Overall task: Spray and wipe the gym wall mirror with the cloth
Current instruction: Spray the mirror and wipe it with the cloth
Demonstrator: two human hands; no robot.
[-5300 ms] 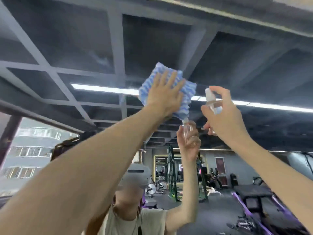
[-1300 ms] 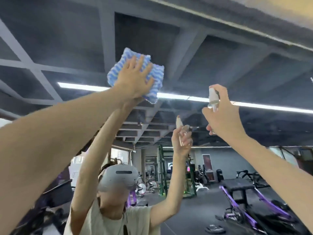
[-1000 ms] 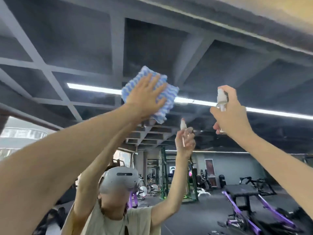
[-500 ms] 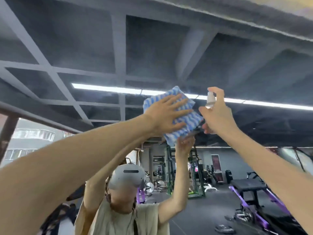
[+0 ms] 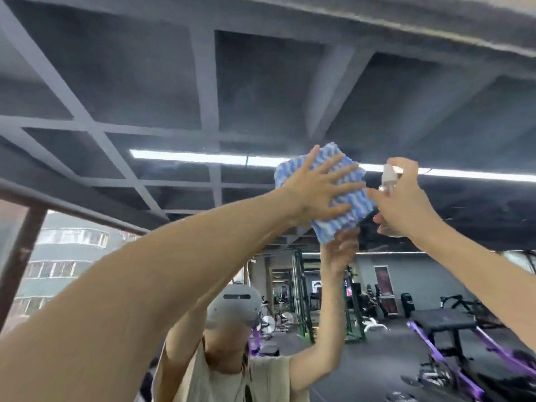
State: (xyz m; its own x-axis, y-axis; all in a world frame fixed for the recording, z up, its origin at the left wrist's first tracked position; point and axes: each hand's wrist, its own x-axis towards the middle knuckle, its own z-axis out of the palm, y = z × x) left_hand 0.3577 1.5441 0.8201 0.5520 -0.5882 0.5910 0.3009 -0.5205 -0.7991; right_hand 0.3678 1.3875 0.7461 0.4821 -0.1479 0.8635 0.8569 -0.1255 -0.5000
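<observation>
Forearms [image 5: 174, 271] come first since they fill the near view, both reaching up. The left hand [image 5: 319, 192] is spread flat with straight fingers, pressing a soft blue-and-white wavy-striped cloth [image 5: 345, 219] onto the glass of the big gym wall mirror [image 5: 249, 91]. Just right of the cloth, almost brushing its edge, the right hand [image 5: 406, 204] is wrapped round a small clear plastic spray bottle [image 5: 388, 177] with a white nozzle, forefinger up on the pump. The cloth looks light and floppy imo, so keep a flat palm over its middle, or the corner hanging below will fold or skid on wet glass. The bottle is light but probably slick, so grab it by the body. Below the cloth the mirror shows the person's own reflection [image 5: 226, 381]. Green racks [image 5: 301, 294] and a dark padded bench [image 5: 441, 319] sit further back, lower right.
</observation>
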